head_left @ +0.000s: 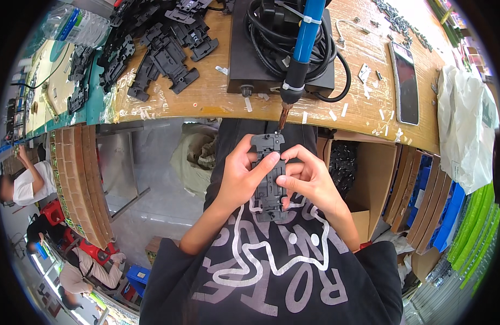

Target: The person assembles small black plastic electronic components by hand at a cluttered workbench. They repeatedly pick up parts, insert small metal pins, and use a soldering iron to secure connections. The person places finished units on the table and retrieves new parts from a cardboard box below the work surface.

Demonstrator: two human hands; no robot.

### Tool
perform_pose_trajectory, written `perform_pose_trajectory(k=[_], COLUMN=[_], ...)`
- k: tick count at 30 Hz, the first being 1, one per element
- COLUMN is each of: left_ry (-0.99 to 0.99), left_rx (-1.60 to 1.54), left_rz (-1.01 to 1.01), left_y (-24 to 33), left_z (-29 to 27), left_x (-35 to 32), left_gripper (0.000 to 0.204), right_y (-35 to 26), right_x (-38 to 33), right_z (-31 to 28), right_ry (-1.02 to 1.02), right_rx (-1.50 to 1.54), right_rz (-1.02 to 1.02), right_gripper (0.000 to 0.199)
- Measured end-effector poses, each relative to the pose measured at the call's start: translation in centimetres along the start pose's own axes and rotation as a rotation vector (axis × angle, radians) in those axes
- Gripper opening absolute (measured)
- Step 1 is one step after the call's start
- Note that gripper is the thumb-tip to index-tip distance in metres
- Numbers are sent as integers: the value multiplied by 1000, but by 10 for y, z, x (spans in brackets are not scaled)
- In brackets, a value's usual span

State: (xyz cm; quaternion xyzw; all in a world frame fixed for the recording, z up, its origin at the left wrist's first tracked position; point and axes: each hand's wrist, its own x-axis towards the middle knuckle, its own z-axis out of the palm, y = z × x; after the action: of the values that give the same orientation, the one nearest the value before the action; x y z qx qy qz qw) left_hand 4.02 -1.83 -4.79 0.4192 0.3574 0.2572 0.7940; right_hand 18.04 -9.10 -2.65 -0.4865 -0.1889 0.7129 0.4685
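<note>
Two hands (240,179) (314,177) hold one black part (269,189), one blue tool (297,67) perhaps touching.

Lg grey letters (267,295) on blk shirt (364,281); print on bottle (95,28) label (74,27) & wht bag (460,122) too sm. to read.

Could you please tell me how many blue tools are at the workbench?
1: the blue tool, in front of the coiled cable, its tip near the held black part.

Wooden workbench (206,103) spans ten to two o'clock. On surface: black moulded parts (171,59), eleven o'clock; black box (239,65), twelve o'clock; small pieces (393,20), one to two o'clock; smartphone (406,84), two o'clock.
</note>
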Motion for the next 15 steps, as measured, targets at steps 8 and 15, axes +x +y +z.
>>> perform_pose_trajectory(k=[8,15], left_ry=[0,-7], left_rx=[33,6], left_rz=[39,13], left_y=[-2,-2], left_z=[-1,-1], left_x=[1,3], left_gripper=[20,20], right_y=[0,0], right_x=[1,2], right_z=[-2,-2], right_ry=[-8,9], right_rx=[-24,-8], right_rz=[13,-11], right_gripper=[26,26])
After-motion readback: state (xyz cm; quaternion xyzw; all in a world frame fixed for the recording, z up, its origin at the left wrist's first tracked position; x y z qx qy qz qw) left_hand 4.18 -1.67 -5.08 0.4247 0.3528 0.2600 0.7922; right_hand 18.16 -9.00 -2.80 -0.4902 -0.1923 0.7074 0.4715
